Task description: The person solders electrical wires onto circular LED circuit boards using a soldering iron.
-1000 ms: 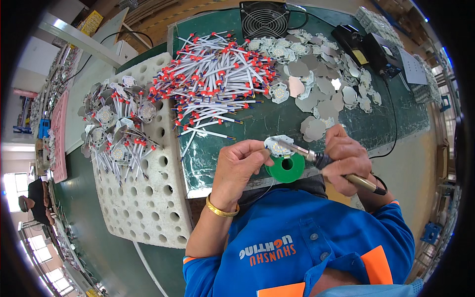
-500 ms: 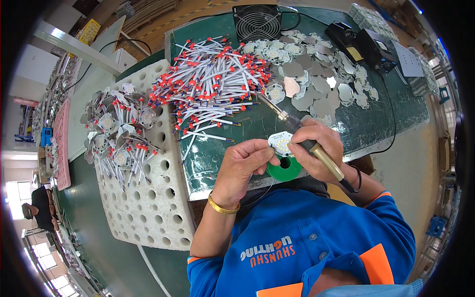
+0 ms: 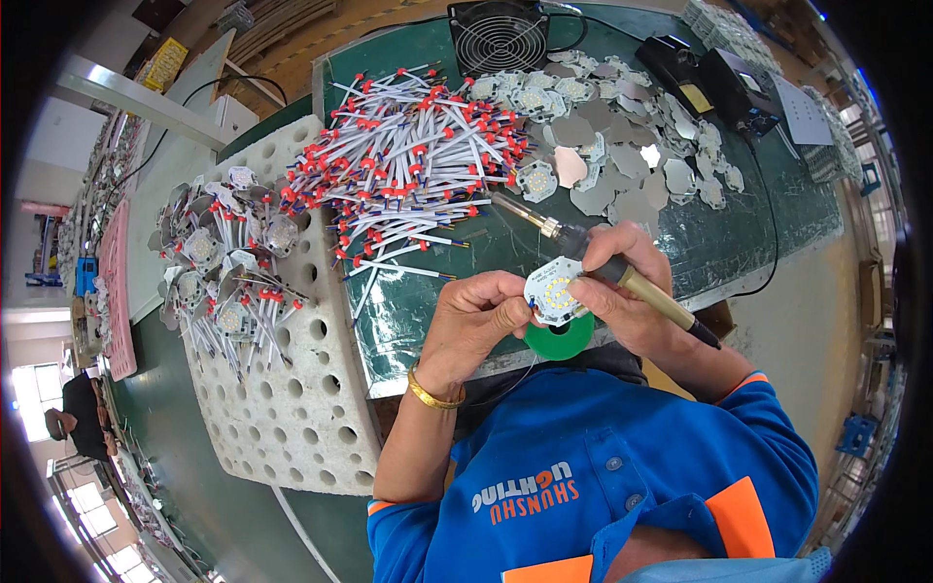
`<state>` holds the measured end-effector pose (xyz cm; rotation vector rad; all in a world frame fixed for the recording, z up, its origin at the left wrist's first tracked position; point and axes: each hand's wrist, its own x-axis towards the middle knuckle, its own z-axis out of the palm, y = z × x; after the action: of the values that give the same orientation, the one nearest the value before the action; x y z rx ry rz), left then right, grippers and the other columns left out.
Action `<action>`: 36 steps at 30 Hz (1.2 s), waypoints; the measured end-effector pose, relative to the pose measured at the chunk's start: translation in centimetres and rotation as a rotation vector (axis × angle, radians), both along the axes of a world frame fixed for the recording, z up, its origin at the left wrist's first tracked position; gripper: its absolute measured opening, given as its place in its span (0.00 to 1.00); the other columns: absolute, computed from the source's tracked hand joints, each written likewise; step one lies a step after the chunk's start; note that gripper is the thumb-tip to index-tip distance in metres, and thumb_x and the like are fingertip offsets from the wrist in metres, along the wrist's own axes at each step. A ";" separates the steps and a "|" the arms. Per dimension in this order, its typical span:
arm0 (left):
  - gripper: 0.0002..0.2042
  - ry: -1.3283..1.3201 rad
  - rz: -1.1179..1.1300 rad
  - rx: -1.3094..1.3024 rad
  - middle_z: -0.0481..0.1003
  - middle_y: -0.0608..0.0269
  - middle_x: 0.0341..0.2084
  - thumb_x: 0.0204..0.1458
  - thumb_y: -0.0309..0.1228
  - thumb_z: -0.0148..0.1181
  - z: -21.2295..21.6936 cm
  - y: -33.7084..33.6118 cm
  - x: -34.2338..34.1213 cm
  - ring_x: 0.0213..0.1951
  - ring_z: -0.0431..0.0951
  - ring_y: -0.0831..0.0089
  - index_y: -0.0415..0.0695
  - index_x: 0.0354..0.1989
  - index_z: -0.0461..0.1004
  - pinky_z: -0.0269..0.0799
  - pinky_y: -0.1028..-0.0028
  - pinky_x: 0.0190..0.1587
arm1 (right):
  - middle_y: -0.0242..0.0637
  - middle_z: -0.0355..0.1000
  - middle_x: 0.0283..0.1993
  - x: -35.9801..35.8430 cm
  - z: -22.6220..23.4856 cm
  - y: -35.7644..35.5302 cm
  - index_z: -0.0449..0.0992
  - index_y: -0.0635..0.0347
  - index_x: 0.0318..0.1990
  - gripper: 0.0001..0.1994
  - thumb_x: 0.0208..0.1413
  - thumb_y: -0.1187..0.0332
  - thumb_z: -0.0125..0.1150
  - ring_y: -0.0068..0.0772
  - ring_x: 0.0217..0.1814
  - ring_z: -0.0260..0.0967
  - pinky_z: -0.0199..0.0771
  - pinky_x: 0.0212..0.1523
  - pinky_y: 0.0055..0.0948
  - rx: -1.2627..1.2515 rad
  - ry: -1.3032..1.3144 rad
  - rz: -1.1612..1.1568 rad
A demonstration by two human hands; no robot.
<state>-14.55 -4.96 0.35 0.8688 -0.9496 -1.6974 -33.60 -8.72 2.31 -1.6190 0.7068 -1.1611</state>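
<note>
Here, your left hand (image 3: pixel 478 319) is pinching the left edge of a white circuit board (image 3: pixel 552 293) between thumb and fingers, while your right hand (image 3: pixel 630 291) is pinching its right side and also holding a soldering iron (image 3: pixel 661 296), whose tip is pointing away from the board. A green spool (image 3: pixel 564 344) is showing beneath. Farther off, white wires (image 3: pixel 418 160) are lying heaped beside loose plates (image 3: pixel 637 180); beyond, a black fan (image 3: pixel 501 41) is standing.

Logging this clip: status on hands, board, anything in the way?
Left hand at board, left edge. Right hand gripping soldering iron, also touching board. Green spool partly hidden behind board; nothing visibly blocking.
</note>
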 end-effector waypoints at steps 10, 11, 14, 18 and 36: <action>0.09 0.028 -0.127 -0.023 0.73 0.70 0.21 0.46 0.32 0.64 0.5 -0.7 0.2 0.23 0.67 0.87 0.39 0.26 0.73 0.63 0.85 0.25 | 0.31 0.64 0.33 0.2 0.6 0.1 0.65 0.60 0.37 0.10 0.51 0.72 0.61 0.16 0.32 0.63 0.65 0.32 0.17 -0.032 0.032 0.045; 0.09 0.028 -0.127 -0.023 0.73 0.70 0.21 0.46 0.32 0.64 0.4 -0.8 0.1 0.23 0.67 0.87 0.39 0.26 0.73 0.63 0.85 0.25 | 0.31 0.64 0.33 0.3 0.7 0.0 0.64 0.60 0.36 0.10 0.51 0.72 0.60 0.15 0.31 0.63 0.65 0.30 0.16 0.030 0.024 0.086; 0.09 -0.046 -0.029 -0.087 0.72 0.71 0.19 0.45 0.31 0.64 0.0 -0.8 0.0 0.22 0.66 0.87 0.40 0.24 0.72 0.62 0.84 0.24 | 0.31 0.65 0.32 0.8 0.2 0.2 0.64 0.59 0.36 0.09 0.52 0.71 0.59 0.15 0.30 0.64 0.65 0.28 0.16 0.243 -0.130 0.125; 0.06 -0.186 0.073 -0.138 0.71 0.72 0.19 0.47 0.28 0.61 -0.1 -1.0 -0.4 0.23 0.66 0.87 0.38 0.25 0.72 0.61 0.84 0.25 | 0.31 0.66 0.31 1.0 0.0 0.3 0.65 0.60 0.36 0.09 0.51 0.72 0.60 0.16 0.29 0.65 0.66 0.29 0.18 0.264 -0.246 0.095; 0.11 -1.373 0.457 -0.173 0.70 0.57 0.24 0.40 0.23 0.61 -2.5 0.3 5.6 0.26 0.72 0.66 0.40 0.36 0.75 0.66 0.70 0.30 | 0.40 0.71 0.34 -5.8 -3.1 -0.4 0.67 0.59 0.40 0.18 0.39 0.77 0.64 0.44 0.34 0.68 0.68 0.37 0.38 -0.581 0.734 -0.185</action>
<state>-8.92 -4.64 -2.18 1.9918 -1.5344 -0.4383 -39.40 -9.15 -0.78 -2.5734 1.0552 -0.9265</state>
